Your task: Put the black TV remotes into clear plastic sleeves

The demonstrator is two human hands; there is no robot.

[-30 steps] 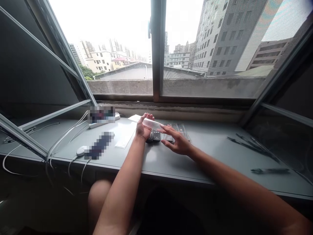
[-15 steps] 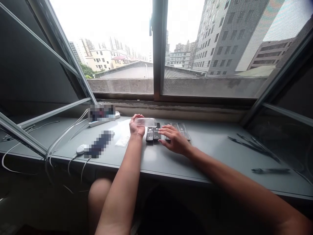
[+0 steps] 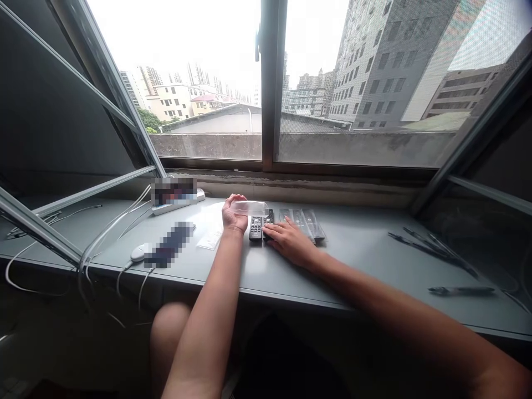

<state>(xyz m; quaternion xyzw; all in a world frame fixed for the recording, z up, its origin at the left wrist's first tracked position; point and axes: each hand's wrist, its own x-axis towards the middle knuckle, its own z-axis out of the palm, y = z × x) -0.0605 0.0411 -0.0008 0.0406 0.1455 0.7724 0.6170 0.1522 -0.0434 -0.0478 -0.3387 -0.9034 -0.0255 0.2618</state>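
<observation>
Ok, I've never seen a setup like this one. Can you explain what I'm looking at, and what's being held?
There's no machine here: these are a person's own bare hands, seen by a single camera worn on the head, looking forward and down. They work at a grey desk below a window. The left hand holds a clear plastic sleeve. Two dark remotes lie side by side; the right hand has its fingers over the right one. Beyond that hand lie dark items in clear wrapping. Cables run along the left side.
</observation>
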